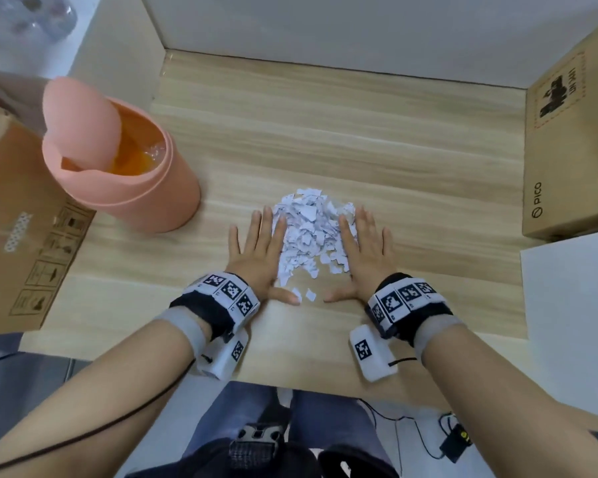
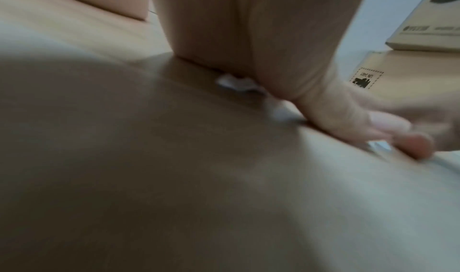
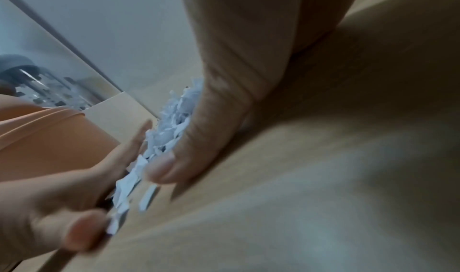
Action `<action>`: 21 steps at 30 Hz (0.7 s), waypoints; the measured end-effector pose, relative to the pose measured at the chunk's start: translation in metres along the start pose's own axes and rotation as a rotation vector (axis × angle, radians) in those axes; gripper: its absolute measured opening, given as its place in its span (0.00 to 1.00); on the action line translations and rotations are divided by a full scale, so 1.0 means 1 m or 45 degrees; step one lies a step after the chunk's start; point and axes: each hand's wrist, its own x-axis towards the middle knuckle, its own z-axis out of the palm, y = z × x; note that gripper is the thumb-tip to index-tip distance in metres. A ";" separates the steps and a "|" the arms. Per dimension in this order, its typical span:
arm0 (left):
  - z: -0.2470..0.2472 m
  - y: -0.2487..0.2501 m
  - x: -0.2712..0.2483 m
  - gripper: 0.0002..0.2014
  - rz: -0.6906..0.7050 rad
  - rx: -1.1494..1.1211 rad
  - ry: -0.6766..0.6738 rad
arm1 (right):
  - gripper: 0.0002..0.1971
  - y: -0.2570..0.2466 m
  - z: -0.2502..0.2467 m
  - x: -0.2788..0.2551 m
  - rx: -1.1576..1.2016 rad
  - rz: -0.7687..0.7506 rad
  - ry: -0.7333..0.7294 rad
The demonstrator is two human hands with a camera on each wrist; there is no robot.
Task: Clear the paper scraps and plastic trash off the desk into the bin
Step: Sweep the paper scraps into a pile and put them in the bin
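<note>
While both hands lie flat on the desk point(image 1: 411, 174), the pile of paper scraps point(image 1: 309, 232) sits between them. The left hand point(image 1: 259, 250) and right hand point(image 1: 365, 253) touch its sides, fingers straight, each grip wide and holding nothing. The pink bin point(image 1: 142, 188) stands near, to the left.

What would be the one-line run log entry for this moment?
left hand open | right hand open | paper scraps piled between | bin open

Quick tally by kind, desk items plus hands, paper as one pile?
Hands: 2, left hand and right hand
Paper scrap pile: 1
Pink bin: 1
Cardboard boxes: 2, left box, right box
Total: 6
</note>
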 end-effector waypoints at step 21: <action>-0.157 0.021 -0.056 0.26 0.346 -0.988 1.188 | 0.57 -0.069 -0.024 0.016 -0.091 0.008 0.176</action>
